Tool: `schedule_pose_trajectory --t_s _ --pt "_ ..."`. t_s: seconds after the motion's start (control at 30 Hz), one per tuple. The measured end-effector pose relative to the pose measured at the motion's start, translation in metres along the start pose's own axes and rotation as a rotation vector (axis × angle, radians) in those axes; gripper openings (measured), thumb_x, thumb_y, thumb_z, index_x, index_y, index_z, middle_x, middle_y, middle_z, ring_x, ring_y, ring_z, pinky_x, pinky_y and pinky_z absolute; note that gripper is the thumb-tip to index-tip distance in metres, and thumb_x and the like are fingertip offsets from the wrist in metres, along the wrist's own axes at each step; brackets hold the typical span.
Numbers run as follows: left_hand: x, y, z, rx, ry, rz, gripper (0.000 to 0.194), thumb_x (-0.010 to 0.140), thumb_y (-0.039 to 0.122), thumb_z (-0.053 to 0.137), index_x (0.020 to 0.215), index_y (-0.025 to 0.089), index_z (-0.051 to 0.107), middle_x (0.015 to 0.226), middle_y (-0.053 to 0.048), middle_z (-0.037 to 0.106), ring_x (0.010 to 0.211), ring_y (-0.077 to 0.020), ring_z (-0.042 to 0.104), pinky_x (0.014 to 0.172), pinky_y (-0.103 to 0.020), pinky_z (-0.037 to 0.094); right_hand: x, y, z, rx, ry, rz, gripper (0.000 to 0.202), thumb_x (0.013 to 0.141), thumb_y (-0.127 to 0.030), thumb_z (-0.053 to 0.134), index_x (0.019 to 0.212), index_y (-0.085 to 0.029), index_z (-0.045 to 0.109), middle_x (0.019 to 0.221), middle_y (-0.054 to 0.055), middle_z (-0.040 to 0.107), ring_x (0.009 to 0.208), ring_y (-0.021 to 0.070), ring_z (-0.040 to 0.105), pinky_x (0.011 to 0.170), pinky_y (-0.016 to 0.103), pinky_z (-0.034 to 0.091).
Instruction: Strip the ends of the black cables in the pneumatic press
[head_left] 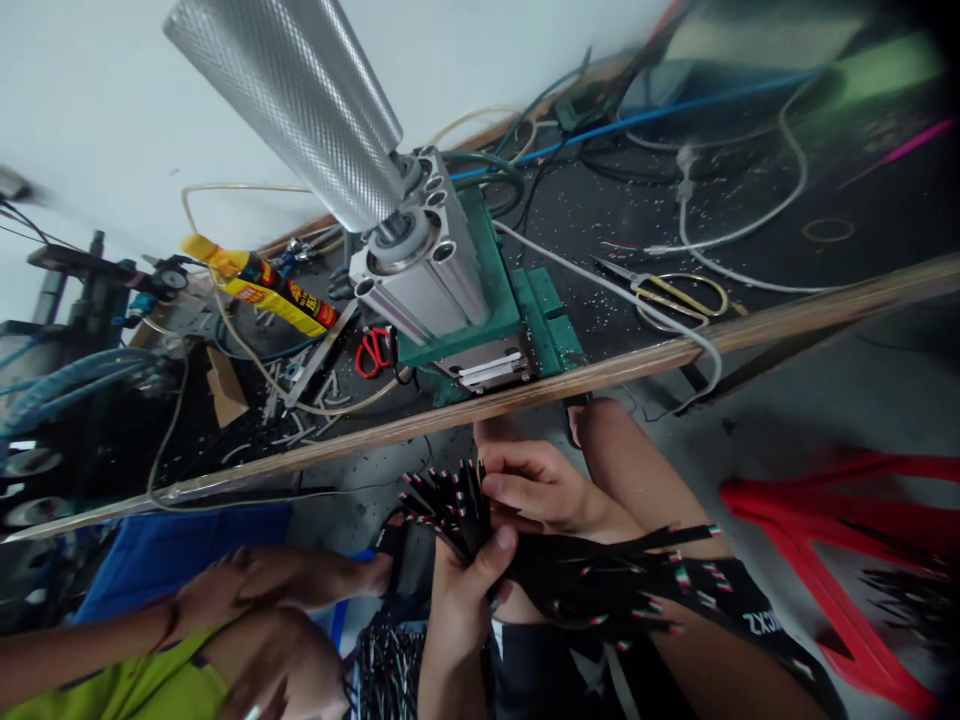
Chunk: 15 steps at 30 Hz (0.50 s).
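My left hand (466,590) is closed around a bundle of black cables (469,525), low over my lap, with the thumb across it. Short red, green and white wire tips show at the cables' upper ends. At the bundle's right edge, my right hand (544,487) has its fingers bent, pinching a cable near its tip; part of the grip is hidden. More black cables (600,575) lie across my lap, their coloured ends pointing right.
Above my hands is the wooden table edge (525,400), bearing a green and silver press (442,290). Gold-handled scissors (679,295), red-handled scissors (373,352) and a yellow bottle (266,290) lie there. A red stool (817,560) stands right; another person's arm (202,600) is left.
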<state>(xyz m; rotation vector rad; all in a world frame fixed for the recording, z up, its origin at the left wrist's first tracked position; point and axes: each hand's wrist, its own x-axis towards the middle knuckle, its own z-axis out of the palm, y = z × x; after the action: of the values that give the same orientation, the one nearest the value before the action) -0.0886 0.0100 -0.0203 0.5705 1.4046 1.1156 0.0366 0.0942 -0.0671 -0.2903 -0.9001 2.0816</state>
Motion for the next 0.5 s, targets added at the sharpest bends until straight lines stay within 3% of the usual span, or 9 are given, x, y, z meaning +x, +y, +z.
schedule_pose_trajectory --t_s 0.1,0.17,0.33,0.5 --pt "0.0 -0.001 0.0 0.03 -0.034 -0.002 0.049 0.068 0.061 0.109 0.088 0.019 0.092 0.07 -0.004 0.075 0.047 -0.009 0.047 0.045 -0.022 0.034 0.003 -0.013 0.009 -0.07 0.194 -0.128 0.053 0.094 -0.066 0.082 0.074 -0.022 0.06 0.055 -0.008 0.044 0.044 0.0085 0.033 0.042 0.024 0.023" --pt "-0.001 -0.003 0.001 0.111 -0.09 -0.005 0.053 0.072 0.066 0.105 0.082 0.016 0.092 0.066 -0.005 0.071 0.049 -0.0093 0.045 0.047 -0.022 0.035 0.005 -0.026 0.011 -0.177 0.323 -0.247 0.047 0.097 -0.058 0.079 0.073 -0.02 0.066 0.059 -0.005 0.051 0.052 0.0105 0.04 0.048 0.025 0.03" --pt "0.001 -0.003 0.001 0.172 -0.133 -0.003 0.056 0.075 0.072 0.101 0.085 0.016 0.095 0.066 -0.006 0.069 0.056 -0.013 0.049 0.051 -0.024 0.038 0.011 -0.042 0.016 -0.288 0.363 -0.276 0.042 0.104 -0.051 0.074 0.076 -0.02 0.067 0.06 -0.004 0.055 0.054 0.0118 0.045 0.052 0.026 0.037" --pt "0.009 0.005 0.003 0.101 -0.158 -0.024 0.051 0.076 0.067 0.103 0.085 0.018 0.095 0.06 -0.003 0.065 0.047 -0.0073 0.04 0.046 -0.021 0.03 0.014 -0.041 0.02 -0.37 0.364 -0.308 0.04 0.11 -0.041 0.067 0.078 -0.018 0.072 0.062 -0.002 0.058 0.057 0.0126 0.051 0.056 0.027 0.041"
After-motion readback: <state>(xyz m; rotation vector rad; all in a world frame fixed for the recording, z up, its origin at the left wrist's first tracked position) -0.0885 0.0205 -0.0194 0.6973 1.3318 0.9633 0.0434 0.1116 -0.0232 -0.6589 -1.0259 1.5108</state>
